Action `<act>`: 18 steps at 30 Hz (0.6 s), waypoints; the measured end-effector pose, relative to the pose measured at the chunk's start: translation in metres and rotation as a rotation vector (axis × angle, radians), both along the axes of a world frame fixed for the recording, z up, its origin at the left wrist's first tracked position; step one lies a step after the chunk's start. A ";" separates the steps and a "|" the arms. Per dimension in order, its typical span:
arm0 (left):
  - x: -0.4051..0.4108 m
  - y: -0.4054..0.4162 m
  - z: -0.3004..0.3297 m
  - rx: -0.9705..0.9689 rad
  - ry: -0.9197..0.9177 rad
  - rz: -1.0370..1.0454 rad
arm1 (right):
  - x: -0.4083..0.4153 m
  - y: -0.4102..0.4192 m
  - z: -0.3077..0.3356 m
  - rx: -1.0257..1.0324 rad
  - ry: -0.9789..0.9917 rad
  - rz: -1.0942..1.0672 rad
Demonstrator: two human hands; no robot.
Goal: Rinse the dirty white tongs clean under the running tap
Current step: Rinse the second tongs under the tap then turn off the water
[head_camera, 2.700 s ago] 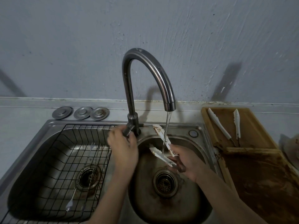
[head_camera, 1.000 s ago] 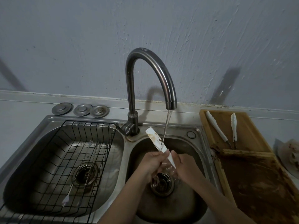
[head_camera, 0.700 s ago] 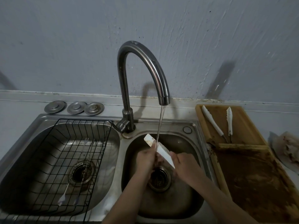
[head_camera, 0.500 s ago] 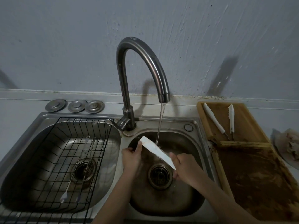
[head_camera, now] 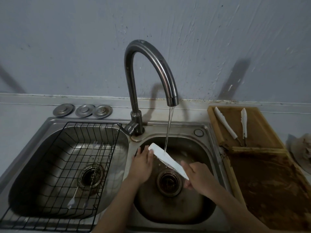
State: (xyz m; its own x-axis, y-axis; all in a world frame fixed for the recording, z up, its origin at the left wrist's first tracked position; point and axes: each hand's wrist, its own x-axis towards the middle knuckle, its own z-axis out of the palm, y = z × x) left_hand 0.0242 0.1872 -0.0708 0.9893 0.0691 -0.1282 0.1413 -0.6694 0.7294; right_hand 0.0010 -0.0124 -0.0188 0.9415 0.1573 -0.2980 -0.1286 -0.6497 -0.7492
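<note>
The white tongs (head_camera: 165,158) lie slanted over the right sink basin (head_camera: 198,207), arms pressed together, under the stream of water (head_camera: 169,128) from the curved steel tap (head_camera: 151,64). My right hand (head_camera: 199,178) grips their lower right end. My left hand (head_camera: 142,163) holds their upper left end with its fingertips. The water lands on the middle of the tongs.
A black wire rack (head_camera: 67,165) sits in the left basin, with thin metal cutlery (head_camera: 84,174) inside. Three metal drain covers (head_camera: 83,110) lie behind it. On the right, a stained wooden board (head_camera: 262,165) carries two more white tongs (head_camera: 234,125). A crumpled cloth (head_camera: 303,148) is at the far right.
My left hand left the tap handle and came to the tongs. The tongs went from spread apart to closed, and my left hand slid out to their upper tip.
</note>
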 end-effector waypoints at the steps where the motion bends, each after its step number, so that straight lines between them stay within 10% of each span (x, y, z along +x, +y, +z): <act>1: -0.001 -0.001 0.000 -0.067 -0.038 0.015 | 0.001 0.000 0.001 -0.003 -0.016 -0.002; 6: -0.016 -0.030 0.011 -0.354 -0.185 0.124 | 0.009 0.008 0.006 0.083 0.000 -0.021; 11: -0.023 -0.025 0.017 0.077 -0.481 -0.129 | 0.011 0.010 0.001 0.072 0.050 -0.032; 14: -0.015 -0.012 0.017 0.237 -0.307 -0.172 | 0.007 0.007 0.000 0.013 -0.021 -0.018; 18: -0.005 0.007 0.019 -0.012 -0.109 0.101 | 0.002 0.003 0.001 0.062 -0.051 -0.014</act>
State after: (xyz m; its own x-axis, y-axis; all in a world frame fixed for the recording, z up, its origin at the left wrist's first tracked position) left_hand 0.0194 0.1941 -0.0515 0.9856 0.1678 -0.0215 0.1265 -0.6473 0.7517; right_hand 0.0034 -0.0093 -0.0176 0.9575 0.1607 -0.2395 -0.0979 -0.6000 -0.7940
